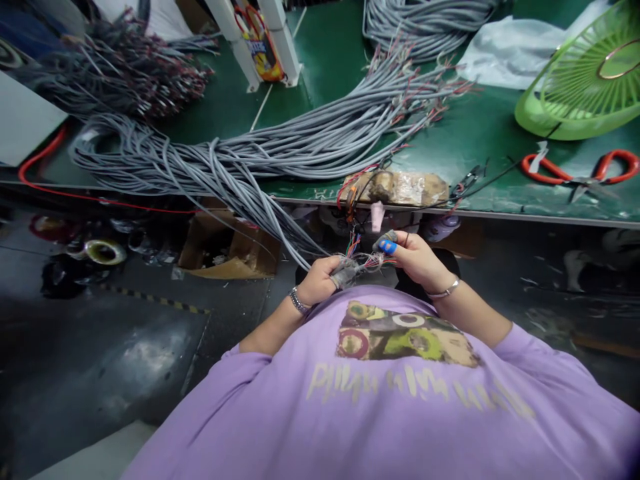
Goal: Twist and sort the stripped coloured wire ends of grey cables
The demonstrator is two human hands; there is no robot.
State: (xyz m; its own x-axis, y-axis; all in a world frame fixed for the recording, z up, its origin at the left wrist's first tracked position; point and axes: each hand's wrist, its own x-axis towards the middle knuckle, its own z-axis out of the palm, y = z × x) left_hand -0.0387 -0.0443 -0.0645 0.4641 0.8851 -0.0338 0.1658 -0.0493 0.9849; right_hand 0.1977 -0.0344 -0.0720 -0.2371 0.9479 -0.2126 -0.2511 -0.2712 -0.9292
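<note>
Grey cables (pixel 270 217) run down over the bench edge to my lap. My left hand (pixel 320 281), with grey coverings on its fingers, is closed around their end, where thin coloured wires (pixel 367 261) fan out. To the right, my right hand (pixel 413 257) pinches at these wires, and a blue wrap sits on its thumb. Which single wire is between its fingertips is too small to tell. Just above, a wrapped brown block (pixel 415 188) lies along the bench edge, with a small pink piece (pixel 377 217) sticking out below it.
A green bench (pixel 320 67) carries another grey cable heap (pixel 135 73), a cable coil (pixel 425 20), a plastic bag (pixel 515 50), a green fan (pixel 590 73) and red-handled scissors-like cutters (pixel 583 179). Below stand a cardboard box (pixel 235 267) and a tape roll (pixel 105 252).
</note>
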